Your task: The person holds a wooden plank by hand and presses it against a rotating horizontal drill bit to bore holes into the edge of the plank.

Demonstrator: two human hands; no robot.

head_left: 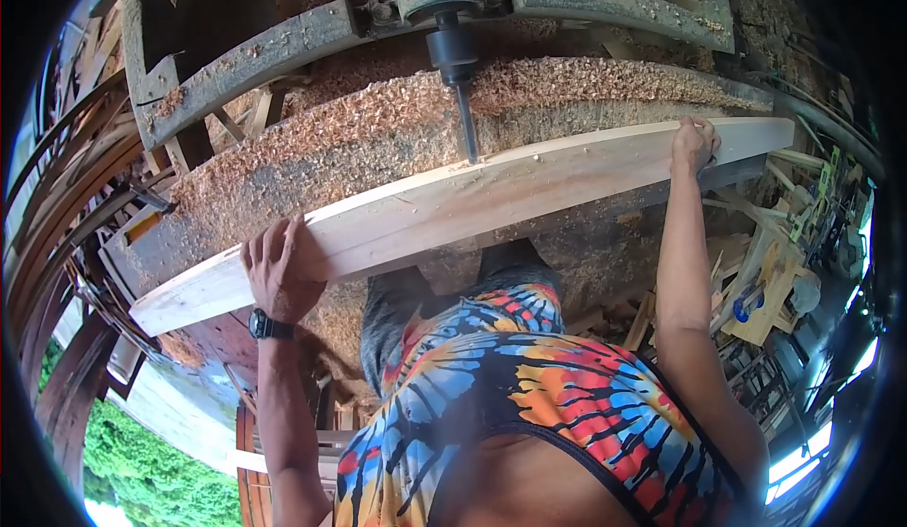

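Observation:
A long, pale wooden plank (529, 196) stretches across the bench in front of my body. My left hand (283, 267), with a dark watch at the wrist, grips it toward its left end, fingers hooked over the far edge. Toward the other end, my right hand (696, 144) closes over the same edge with bent fingers. Between the two hands a drill bit (467, 126) points down from a dark chuck (453, 47). Its tip meets the plank's far edge near the middle, with small chips around it; how deep it sits is hidden.
Wood shavings (378, 102) lie heaped along the workbench (227, 211) behind the plank. A curved-looking wooden frame (274, 45) flanks the drill spindle. Stacked wood strips (57, 178) stand at left. Offcuts and a board with a blue object (744, 313) clutter the right side.

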